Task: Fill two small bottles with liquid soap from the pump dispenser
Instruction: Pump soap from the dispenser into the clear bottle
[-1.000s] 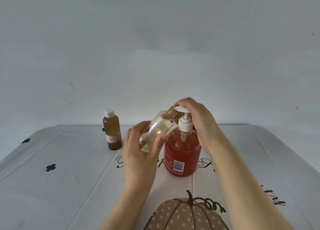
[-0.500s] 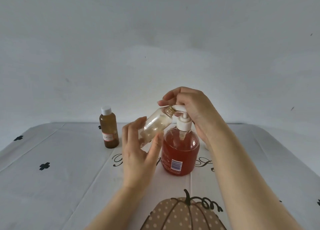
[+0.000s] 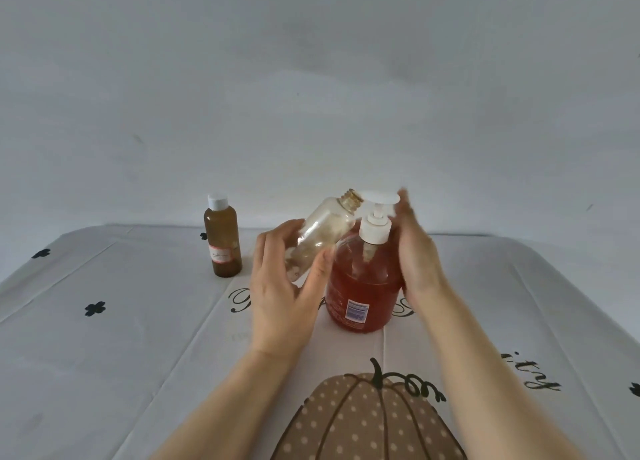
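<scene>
White wipe-clean tablecloth, creased, black clover marks, big dotted tan pumpkin print at the near edge. Centre: round clear plastic pump dispenser, orange-red soap inside, white pump head up top. Right hand just beside the pump on its rt side, blurred, fingers straight, holding nothing. Left hand wraps fingers & thumb round the small clear plastic bottle, tilted, uncapped threaded neck just beside the spout. Well left, the small amber bottle with white cap stands upright on the cloth, pale label on front.
</scene>
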The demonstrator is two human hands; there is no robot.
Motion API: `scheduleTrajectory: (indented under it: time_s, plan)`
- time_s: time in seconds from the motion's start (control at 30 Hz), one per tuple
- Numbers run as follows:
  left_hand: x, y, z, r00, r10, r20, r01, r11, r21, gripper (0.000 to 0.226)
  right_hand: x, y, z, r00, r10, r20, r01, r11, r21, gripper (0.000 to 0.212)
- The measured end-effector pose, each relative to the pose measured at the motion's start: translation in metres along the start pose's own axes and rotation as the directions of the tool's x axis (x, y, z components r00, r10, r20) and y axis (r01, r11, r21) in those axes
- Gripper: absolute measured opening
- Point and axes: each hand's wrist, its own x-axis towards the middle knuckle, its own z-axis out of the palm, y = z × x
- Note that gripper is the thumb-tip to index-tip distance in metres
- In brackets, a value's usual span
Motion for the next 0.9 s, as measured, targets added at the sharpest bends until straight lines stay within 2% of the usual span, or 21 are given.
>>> scheduleTrajectory:
  time_s: [0.07,0.2,0.33,0.47,0.6,0.67,0.77,0.9]
  plan:
    - [0.0,0.002,-0.001,1.0,0.014,-0.012,-0.014,1.0,-0.004,0.037,-0.004,0.004,0.0,0.996,0.088,0.016,-0.088,0.995,-0.036,0.067]
    - [-0.001,0.0,-0.006,1.0,0.001,-0.028,-0.002,0.999,-0.035,0.041,-0.004,0.002,0.001,0.989,0.14,0.039,-0.135,0.984,-0.115,0.049]
    - [-0.003,0.0,-0.013,0.999,0.03,-0.036,-0.03,0.999,-0.011,0.044,-0.007,-0.006,0.003,0.988,0.152,0.014,-0.149,0.979,-0.138,0.058]
    - [0.0,0.003,-0.013,0.997,0.051,-0.056,-0.051,0.999,-0.002,0.049,-0.002,-0.04,0.004,0.998,0.061,-0.026,-0.06,0.998,0.028,0.046]
    - [0.0,0.001,-0.011,0.995,0.082,-0.06,-0.082,0.997,0.011,0.049,0.007,-0.058,0.017,0.998,-0.038,-0.042,0.029,0.983,-0.179,0.028]
    - [0.001,0.001,-0.011,0.996,0.075,-0.056,-0.076,0.997,0.002,0.047,0.007,-0.057,0.022,0.999,-0.011,-0.037,0.002,0.972,-0.237,0.035]
    - [0.002,0.003,-0.012,0.999,0.032,-0.025,-0.034,0.998,-0.054,0.039,0.01,-0.056,0.02,0.999,0.039,-0.017,-0.042,0.971,-0.235,0.045]
    - [0.0,0.004,-0.013,1.0,-0.005,-0.012,0.004,0.995,-0.096,0.039,0.011,-0.052,0.019,0.998,0.056,0.011,-0.051,0.964,-0.26,0.047]
